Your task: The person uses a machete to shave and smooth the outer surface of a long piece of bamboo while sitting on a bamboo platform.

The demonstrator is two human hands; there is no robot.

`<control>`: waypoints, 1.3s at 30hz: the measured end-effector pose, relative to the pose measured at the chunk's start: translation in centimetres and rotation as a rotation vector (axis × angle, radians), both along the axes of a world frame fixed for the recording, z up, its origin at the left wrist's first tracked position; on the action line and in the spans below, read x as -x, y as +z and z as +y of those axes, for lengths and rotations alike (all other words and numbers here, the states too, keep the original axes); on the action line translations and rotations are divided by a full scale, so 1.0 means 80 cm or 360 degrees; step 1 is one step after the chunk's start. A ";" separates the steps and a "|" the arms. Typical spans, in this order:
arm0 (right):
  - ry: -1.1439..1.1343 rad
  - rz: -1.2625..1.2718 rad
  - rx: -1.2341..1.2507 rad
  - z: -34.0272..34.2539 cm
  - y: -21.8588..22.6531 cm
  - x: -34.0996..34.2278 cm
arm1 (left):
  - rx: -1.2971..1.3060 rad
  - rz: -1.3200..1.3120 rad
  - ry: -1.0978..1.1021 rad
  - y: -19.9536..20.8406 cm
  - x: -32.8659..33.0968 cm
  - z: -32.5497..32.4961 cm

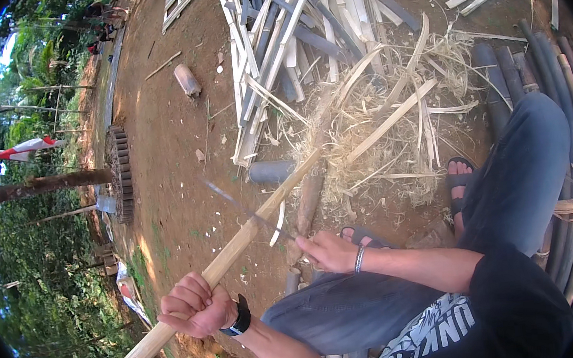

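A long pale bamboo slat [237, 243] runs slantwise from the lower left up toward the middle. My left hand [198, 305], with a black watch at the wrist, is wrapped round it. My right hand [333, 252], with a bracelet, grips a long thin knife [239, 208]; its handle is mostly hidden in my fingers. The blade lies across the slat, ahead of my left hand. A pale curled shaving [278, 223] hangs beside the blade. The slat's far end lies by a short brown pole [310, 201], touching or just above it.
Beyond the slat, a heap of bamboo shavings [373, 135] covers the ground. Split bamboo strips [285, 32] are piled behind it. Dark bamboo poles [565, 142], bound together, lie at the right by my knee. A cut bamboo piece [187, 80] rests on the dirt.
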State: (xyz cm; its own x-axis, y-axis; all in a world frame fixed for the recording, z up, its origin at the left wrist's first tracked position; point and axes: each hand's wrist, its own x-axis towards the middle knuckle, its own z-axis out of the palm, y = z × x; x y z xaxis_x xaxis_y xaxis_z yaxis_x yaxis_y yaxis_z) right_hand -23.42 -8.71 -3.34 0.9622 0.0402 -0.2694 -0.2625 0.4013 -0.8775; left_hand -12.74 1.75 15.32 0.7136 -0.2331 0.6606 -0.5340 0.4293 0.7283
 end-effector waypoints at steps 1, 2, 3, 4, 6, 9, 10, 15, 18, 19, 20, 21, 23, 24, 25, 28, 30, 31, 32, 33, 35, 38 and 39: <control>-0.0014 -0.0183 0.0091 -0.006 0.010 -0.001 | -0.0002 -0.0008 -0.0011 -0.002 -0.002 -0.004; -0.0042 -0.0198 0.0154 -0.010 0.009 -0.001 | -0.0005 -0.0016 -0.0019 -0.003 -0.004 -0.007; -0.0066 -0.0214 0.0217 -0.014 0.005 0.000 | -0.0008 -0.0027 -0.0023 -0.005 -0.005 -0.008; -0.0088 -0.0231 0.0279 -0.019 0.000 0.002 | -0.0019 -0.0010 0.0009 -0.009 -0.005 -0.006; -0.0118 0.0242 0.0457 -0.029 -0.101 -0.006 | -0.0043 -0.0019 0.0030 -0.001 -0.001 -0.017; -0.0167 0.0399 0.0638 -0.046 -0.116 -0.007 | -0.0053 -0.0065 -0.0079 -0.003 0.001 -0.013; -0.0090 0.0426 0.0406 -0.039 -0.100 -0.013 | 0.0059 0.0050 0.0158 -0.004 -0.003 -0.017; -0.0107 -0.0127 0.0064 0.020 -0.003 0.000 | -0.0003 -0.0005 -0.0003 0.002 0.000 -0.003; -0.0108 -0.0363 0.0252 -0.005 -0.002 -0.003 | 0.0002 -0.0003 -0.0012 -0.009 -0.006 -0.014; -0.0017 -0.0212 0.0309 -0.006 -0.020 -0.008 | -0.0025 -0.0029 0.0061 0.003 0.003 -0.007; -0.0017 -0.0002 0.0406 -0.020 -0.067 -0.013 | -0.0017 -0.0007 0.0037 -0.005 -0.003 -0.018; -0.0177 0.0250 0.0130 -0.024 -0.134 -0.009 | -0.0030 -0.0017 -0.0030 -0.003 -0.001 -0.023; -0.0193 0.0455 0.0004 -0.035 -0.124 -0.024 | -0.0066 -0.0088 -0.0071 0.004 0.004 -0.012; -0.0107 0.0446 0.0165 -0.029 -0.101 -0.036 | -0.0053 -0.0082 -0.0012 0.007 0.002 -0.010; -0.0091 0.0541 0.0329 -0.036 -0.082 -0.030 | -0.0027 0.0021 -0.0031 -0.011 -0.009 -0.017; -0.0015 0.0066 0.0226 -0.010 -0.028 -0.021 | -0.0010 -0.0044 0.0026 0.002 -0.008 -0.023; -0.0032 -0.0227 0.0387 -0.017 0.021 -0.005 | -0.0006 -0.0007 0.0069 -0.004 -0.004 -0.021; -0.0039 -0.0389 0.0474 -0.021 0.034 -0.002 | -0.0040 -0.0026 0.0046 -0.006 -0.003 -0.020; -0.0050 -0.0496 0.0324 -0.019 0.031 -0.003 | -0.0078 -0.0069 0.0035 0.001 0.000 -0.018; -0.0043 -0.0397 0.0376 -0.016 0.006 -0.008 | -0.0116 -0.0111 0.0026 0.008 0.003 -0.016; -0.0141 0.0003 0.0087 -0.019 -0.147 -0.014 | -0.0121 -0.0111 -0.0131 0.011 0.005 -0.029; -0.0152 0.0415 -0.0005 -0.040 -0.143 -0.033 | -0.0039 -0.0079 0.0003 0.003 -0.006 -0.031; -0.0114 0.0524 0.0112 -0.035 -0.095 -0.030 | -0.0019 -0.0024 0.0121 0.000 -0.003 -0.023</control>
State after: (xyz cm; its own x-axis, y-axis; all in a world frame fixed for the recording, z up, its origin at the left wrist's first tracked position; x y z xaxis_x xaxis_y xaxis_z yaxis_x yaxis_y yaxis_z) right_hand -21.05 -11.51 -10.92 0.8227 -0.0539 -0.5659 -0.5098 0.3705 -0.7764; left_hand -12.48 -0.08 15.31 0.7195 -0.1862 0.6690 -0.5758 0.3786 0.7247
